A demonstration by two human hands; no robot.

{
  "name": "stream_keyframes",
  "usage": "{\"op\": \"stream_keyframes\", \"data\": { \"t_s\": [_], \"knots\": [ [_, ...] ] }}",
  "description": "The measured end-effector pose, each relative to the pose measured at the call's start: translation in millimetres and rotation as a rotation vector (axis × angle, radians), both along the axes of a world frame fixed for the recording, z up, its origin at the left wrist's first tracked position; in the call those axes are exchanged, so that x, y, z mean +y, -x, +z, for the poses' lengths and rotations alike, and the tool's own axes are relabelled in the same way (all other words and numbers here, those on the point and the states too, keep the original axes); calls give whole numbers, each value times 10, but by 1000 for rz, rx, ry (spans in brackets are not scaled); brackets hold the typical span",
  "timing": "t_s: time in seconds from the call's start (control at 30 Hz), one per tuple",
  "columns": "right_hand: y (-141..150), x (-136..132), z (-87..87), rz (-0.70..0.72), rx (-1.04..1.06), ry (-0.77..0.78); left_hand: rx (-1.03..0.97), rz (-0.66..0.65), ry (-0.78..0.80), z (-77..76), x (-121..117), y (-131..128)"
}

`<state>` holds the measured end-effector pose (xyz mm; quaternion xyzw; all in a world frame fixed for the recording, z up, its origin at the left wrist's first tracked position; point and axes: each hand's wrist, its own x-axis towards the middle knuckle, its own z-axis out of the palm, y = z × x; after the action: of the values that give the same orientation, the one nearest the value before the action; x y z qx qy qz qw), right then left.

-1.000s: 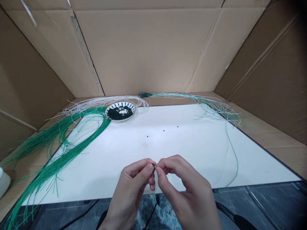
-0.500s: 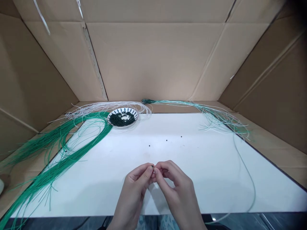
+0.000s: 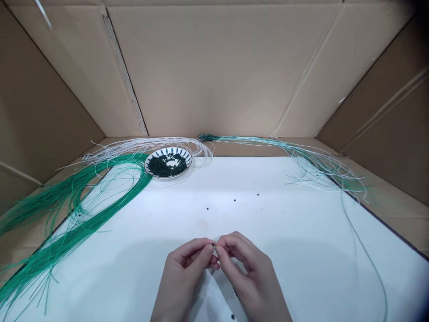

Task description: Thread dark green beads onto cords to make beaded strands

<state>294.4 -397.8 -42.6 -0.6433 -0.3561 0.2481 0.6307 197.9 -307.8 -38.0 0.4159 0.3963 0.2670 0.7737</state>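
Both hands meet fingertip to fingertip low over the white board (image 3: 301, 250). My left hand (image 3: 187, 264) is closed in a pinch of thumb and forefinger on a tiny dark bead (image 3: 213, 245). Right beside it, my right hand (image 3: 246, 268) also pinches with thumb and forefinger; what lies between those tips is too small to make out. Similar dark beads fill a white plate (image 3: 149, 159) with blue marks round its rim, beyond my left hand. Several loose beads lie on the board, among them a near bead (image 3: 207, 208) and a bead (image 3: 233, 316) by my right wrist.
A thick bundle of green strands (image 3: 110, 208) curves along the left side. White strands (image 3: 140, 144) lie behind the plate. A knotted green-and-white bundle (image 3: 254, 141) stretches along the back to the right, and one loose strand (image 3: 368, 257) trails forward. Cardboard walls (image 3: 214, 76) enclose the board.
The view has shifted, so the board's front edge has left the picture and a bead near my right wrist shows. Both hands keep their pinches close together.
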Motion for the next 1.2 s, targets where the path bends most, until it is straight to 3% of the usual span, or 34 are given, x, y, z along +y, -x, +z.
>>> {"op": "stream_keyframes", "data": {
  "t_s": [0.27, 0.83, 1.03, 1.2],
  "knots": [
    [13, -41, -21, -50, -79, 47, -1, -27, -82, 4, -12, -9],
    [41, -87, 50, 0, -203, 24, -22, -29, 21, 30, -9, 27],
    [-20, -92, 4, -19, -289, -29, -53, -46, 51, -65, 24, 35],
    [-1, -59, -5, -71, -272, -47, -62, -61, 67, -32, 23, 39]
  ]
}}
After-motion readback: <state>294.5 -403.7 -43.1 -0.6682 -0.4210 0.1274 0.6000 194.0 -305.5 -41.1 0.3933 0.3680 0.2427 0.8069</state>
